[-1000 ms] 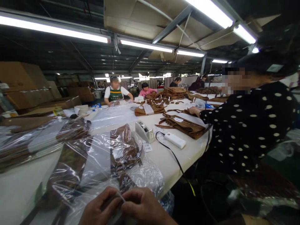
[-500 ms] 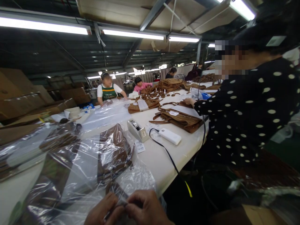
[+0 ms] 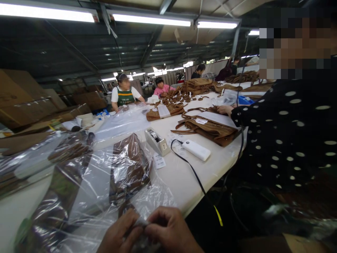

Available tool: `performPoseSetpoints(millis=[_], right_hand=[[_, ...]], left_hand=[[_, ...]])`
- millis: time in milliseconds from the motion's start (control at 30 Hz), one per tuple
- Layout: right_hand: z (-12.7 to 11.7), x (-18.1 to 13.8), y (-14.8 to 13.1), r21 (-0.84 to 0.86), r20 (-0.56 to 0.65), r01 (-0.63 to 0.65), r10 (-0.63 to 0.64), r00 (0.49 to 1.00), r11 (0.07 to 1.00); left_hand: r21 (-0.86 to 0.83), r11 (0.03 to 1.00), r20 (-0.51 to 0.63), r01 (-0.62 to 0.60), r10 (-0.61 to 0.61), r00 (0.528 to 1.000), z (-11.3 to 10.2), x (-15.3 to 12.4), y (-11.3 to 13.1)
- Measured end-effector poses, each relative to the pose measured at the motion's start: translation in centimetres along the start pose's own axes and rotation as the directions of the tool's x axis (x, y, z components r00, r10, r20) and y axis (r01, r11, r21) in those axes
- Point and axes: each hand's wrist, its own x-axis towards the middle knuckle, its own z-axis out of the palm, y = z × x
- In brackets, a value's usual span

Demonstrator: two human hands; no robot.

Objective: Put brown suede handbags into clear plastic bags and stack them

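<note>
At the bottom edge of the view, my left hand (image 3: 119,232) and my right hand (image 3: 172,228) are close together, thumbs and fingers pinched. Between them is bunched clear film, the near end of a plastic bag (image 3: 158,191). Inside this wrinkled bag lies a folded brown suede-like article (image 3: 127,161), flat on the table just beyond my fingers. Glare and folds hide parts of it. My fingertips cover whatever small piece they may pinch along with the film.
A tape dispenser (image 3: 157,141), a white device (image 3: 196,150) with a black cable and a printed label (image 3: 159,161) lie on the table (image 3: 184,179). At right, a person in polka dots (image 3: 292,140) handles a brown fringed article (image 3: 210,128). More plastic-wrapped brown goods (image 3: 71,146) lie left.
The camera has tilted slightly down and turned a little left. Both my hands keep pinching the film, their fingers slightly shifted. The person at right has leaned closer.
</note>
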Motion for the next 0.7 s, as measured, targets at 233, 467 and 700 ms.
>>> performPoseSetpoints(millis=[233,467,700], right_hand=[[-0.8,0.1,-1.6,0.078,0.05,-0.024,0.02,0.999,0.997],[0.7,-0.1,-2.6,-0.428,0.074,0.632,-0.672,0.737,0.646],[3.5,-0.4,-3.1,-0.569,0.448,0.813,-0.876,0.178,-0.126]], left_hand=[[-0.123,0.99,-0.053,0.068,-0.075,0.996,-0.2,0.5,2.4],[-0.473,0.875,-0.19,0.103,-0.215,0.958,-0.3,-0.8,1.8],[-0.63,0.776,-0.269,-0.026,-0.187,0.945,-2.1,-3.2,0.5]])
